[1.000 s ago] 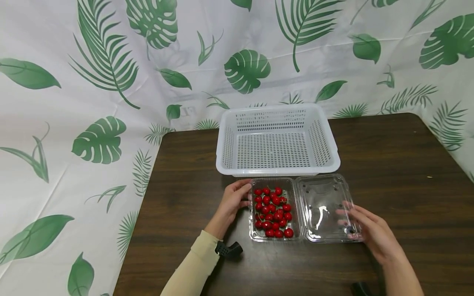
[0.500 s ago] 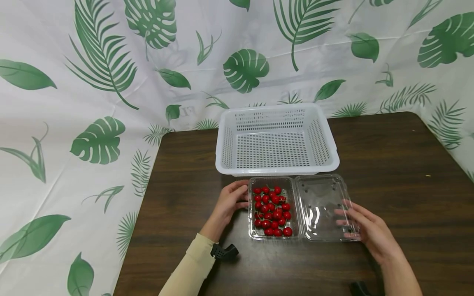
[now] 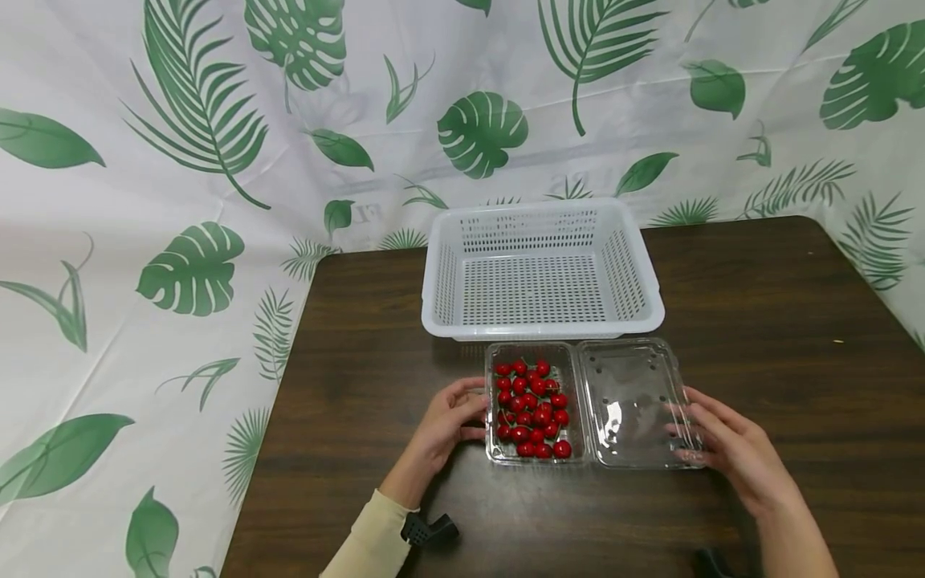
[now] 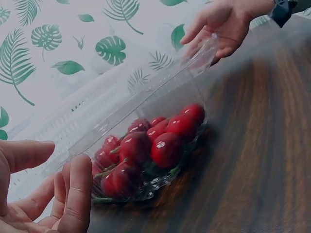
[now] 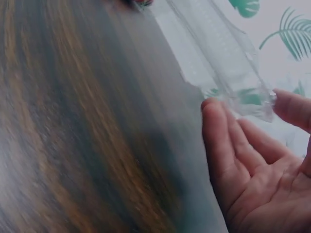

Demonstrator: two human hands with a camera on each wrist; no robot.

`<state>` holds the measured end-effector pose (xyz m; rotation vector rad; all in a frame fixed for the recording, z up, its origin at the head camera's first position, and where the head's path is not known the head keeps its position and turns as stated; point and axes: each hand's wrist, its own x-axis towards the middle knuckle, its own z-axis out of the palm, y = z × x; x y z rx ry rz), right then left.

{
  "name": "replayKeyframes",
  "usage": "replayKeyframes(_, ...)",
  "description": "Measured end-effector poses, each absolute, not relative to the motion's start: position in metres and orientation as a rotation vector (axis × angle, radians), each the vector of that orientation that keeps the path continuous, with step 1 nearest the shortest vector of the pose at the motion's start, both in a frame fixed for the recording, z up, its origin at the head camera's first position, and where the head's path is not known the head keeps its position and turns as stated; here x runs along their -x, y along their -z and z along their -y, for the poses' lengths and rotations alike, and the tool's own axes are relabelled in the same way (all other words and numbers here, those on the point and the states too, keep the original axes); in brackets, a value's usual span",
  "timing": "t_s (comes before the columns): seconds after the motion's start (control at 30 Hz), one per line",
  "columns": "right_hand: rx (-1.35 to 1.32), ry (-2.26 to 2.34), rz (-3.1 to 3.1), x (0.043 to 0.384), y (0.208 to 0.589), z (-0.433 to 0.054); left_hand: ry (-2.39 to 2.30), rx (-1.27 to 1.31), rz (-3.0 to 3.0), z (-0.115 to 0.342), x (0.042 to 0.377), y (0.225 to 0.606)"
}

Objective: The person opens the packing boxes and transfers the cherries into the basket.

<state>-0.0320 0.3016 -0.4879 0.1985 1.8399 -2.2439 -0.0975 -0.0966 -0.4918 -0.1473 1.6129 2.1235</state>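
Note:
A clear plastic clamshell box [image 3: 535, 463] lies on the table with its lid [image 3: 629, 401] folded out flat to the right. Red cherries [image 3: 531, 409] with green stems fill its left half; they also show large in the left wrist view. My left hand [image 3: 444, 421] is at the box's left side, fingertips at the wall, thumb and fingers spread apart; whether they touch it I cannot tell. At the lid's right edge is my right hand [image 3: 737, 449], its fingers partly seen through the plastic. In the right wrist view those fingers [image 5: 218, 131] lie below the lid, thumb near its corner.
A white perforated plastic basket [image 3: 542, 331] stands just behind the box, with nothing inside. The dark wooden table [image 3: 780, 321] extends to both sides. A white cloth with green leaves [image 3: 405, 120] hangs behind and at the left.
My left hand has slid toward me along the box's left side. The right hand has shifted slightly to the right. Box, lid and cherries stay about where they were.

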Motion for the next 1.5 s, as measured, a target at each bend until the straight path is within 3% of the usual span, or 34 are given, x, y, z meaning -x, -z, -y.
replayKeyframes(0.37,-0.324,2.157,-2.203,0.029,0.465,-0.316,-2.115,0.135,-1.583,0.097,0.084,0.496)
replayKeyframes(0.63,-0.372,1.864,-2.781,0.034,0.432,-0.282,-2.123,0.135,-1.573,0.097,0.083,0.497)
replayKeyframes(1.0,0.324,1.804,-2.721,0.059,0.418,-0.190,-2.136,0.147,-1.568,0.098,0.083,0.495)
replayKeyframes(1.27,0.437,1.399,-2.714,0.077,0.440,-0.128,-2.134,0.143,-1.569,0.098,0.083,0.496)
replayKeyframes(1.5,0.430,1.053,-2.874,0.084,0.449,-0.108,-2.126,0.135,-1.567,0.096,0.083,0.493)
